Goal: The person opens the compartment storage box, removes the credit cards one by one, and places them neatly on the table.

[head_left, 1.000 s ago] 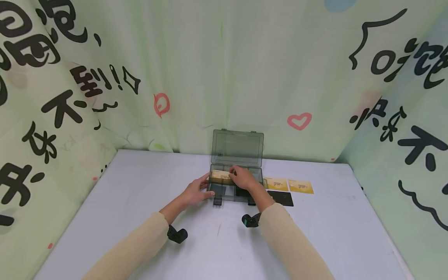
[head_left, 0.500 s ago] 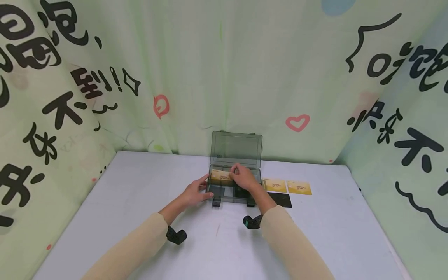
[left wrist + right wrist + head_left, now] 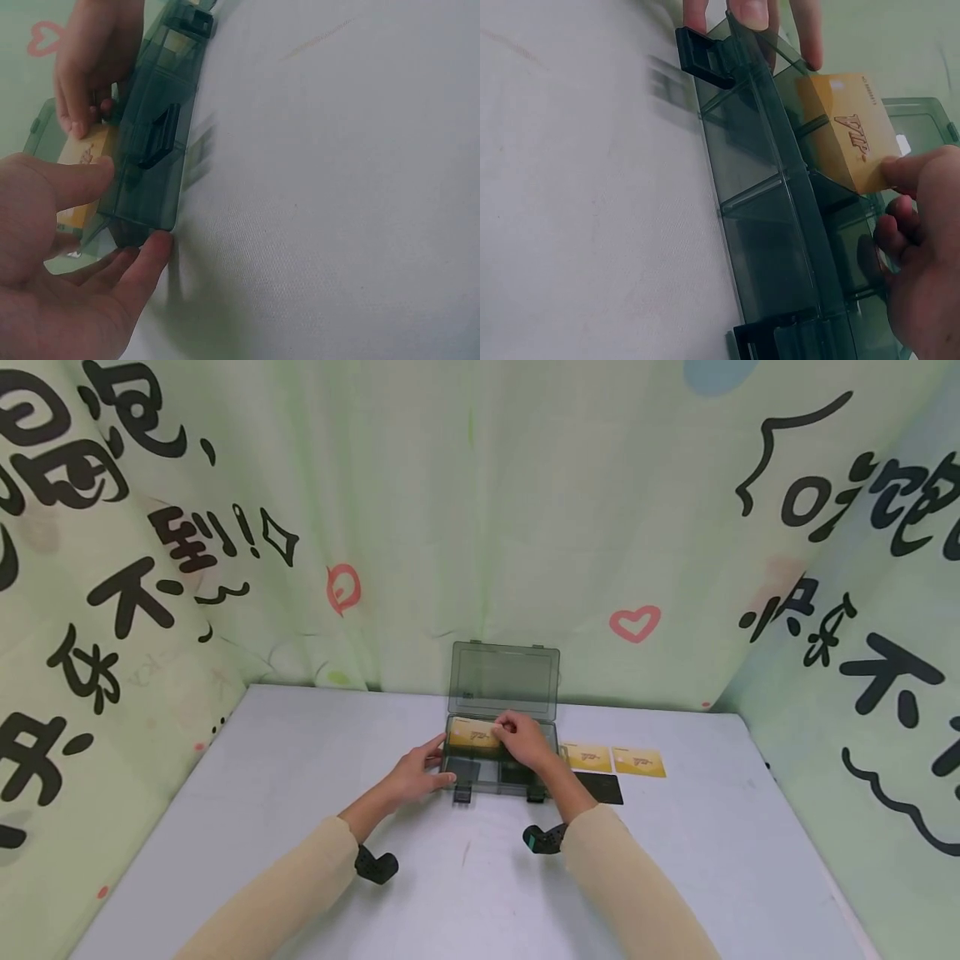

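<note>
A smoky transparent compartment box (image 3: 502, 797) stands with its hinged lid (image 3: 504, 681) raised at the back. My left hand (image 3: 412, 774) grips its left end, thumb near the front corner and fingers round the side; the left wrist view shows that hand (image 3: 45, 225) close up. My right hand (image 3: 525, 742) reaches into the back row and pinches the right edge of a yellow card (image 3: 474, 732) lettered "VIP". In the right wrist view the card (image 3: 866, 112) sits tilted in the back left part, its lower part behind the clear wall. My right fingertips partly cover its edge.
Two yellow cards (image 3: 587, 757) (image 3: 639, 762) and a black card (image 3: 602, 787) lie on the white table right of the box. Two dark latches (image 3: 462, 794) hang at its front. A printed curtain (image 3: 405, 527) rises behind.
The yellow card's face has tipped up and shows more fully. My right hand has stayed almost in place at its edge, and my left hand keeps its grip on the box.
</note>
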`<control>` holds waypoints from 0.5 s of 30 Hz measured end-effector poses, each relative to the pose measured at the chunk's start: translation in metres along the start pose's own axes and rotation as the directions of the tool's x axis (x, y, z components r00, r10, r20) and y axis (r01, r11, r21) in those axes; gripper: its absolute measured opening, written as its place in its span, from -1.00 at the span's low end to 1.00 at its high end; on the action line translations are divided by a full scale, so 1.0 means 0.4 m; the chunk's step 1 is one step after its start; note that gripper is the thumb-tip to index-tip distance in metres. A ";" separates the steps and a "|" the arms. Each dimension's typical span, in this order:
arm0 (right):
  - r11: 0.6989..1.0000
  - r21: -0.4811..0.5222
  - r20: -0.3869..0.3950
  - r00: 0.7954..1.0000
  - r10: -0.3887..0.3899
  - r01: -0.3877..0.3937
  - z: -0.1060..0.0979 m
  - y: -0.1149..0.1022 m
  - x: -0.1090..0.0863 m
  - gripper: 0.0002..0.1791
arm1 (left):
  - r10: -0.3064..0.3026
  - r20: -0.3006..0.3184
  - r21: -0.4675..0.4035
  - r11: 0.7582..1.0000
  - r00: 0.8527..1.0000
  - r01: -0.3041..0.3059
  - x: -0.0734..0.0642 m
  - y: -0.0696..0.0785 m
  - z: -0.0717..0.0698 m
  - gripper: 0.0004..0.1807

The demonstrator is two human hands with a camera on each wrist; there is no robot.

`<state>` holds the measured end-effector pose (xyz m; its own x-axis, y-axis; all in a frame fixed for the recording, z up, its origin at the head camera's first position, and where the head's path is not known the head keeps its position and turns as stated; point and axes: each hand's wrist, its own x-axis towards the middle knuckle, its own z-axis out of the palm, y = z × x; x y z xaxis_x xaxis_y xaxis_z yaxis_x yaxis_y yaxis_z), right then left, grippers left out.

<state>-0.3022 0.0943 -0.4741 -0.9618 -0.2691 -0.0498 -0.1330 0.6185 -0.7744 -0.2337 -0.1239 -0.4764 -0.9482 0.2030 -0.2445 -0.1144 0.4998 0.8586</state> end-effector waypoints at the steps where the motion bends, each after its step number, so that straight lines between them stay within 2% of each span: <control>1: 1.000 0.009 -0.004 1.000 -0.001 0.001 -0.002 0.000 -0.002 -0.82 | -0.003 0.000 -0.003 1.000 1.000 0.003 0.000 0.000 0.001 -0.14; 7: 0.998 0.057 -0.029 1.000 -0.004 0.005 -0.013 0.002 -0.013 -0.84 | -0.004 0.006 -0.010 1.000 1.000 0.004 0.001 0.001 0.005 -0.14; 15: 0.980 0.198 -0.075 0.997 0.003 0.012 -0.022 0.002 -0.023 -0.82 | 0.009 -0.012 -0.002 1.000 1.000 -0.009 0.004 -0.005 0.004 -0.14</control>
<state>-0.2957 0.1039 -0.4687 -0.9775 -0.2109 -0.0048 -0.0941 0.4565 -0.8847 -0.2347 -0.1232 -0.4794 -0.9526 0.1977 -0.2310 -0.1060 0.4961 0.8617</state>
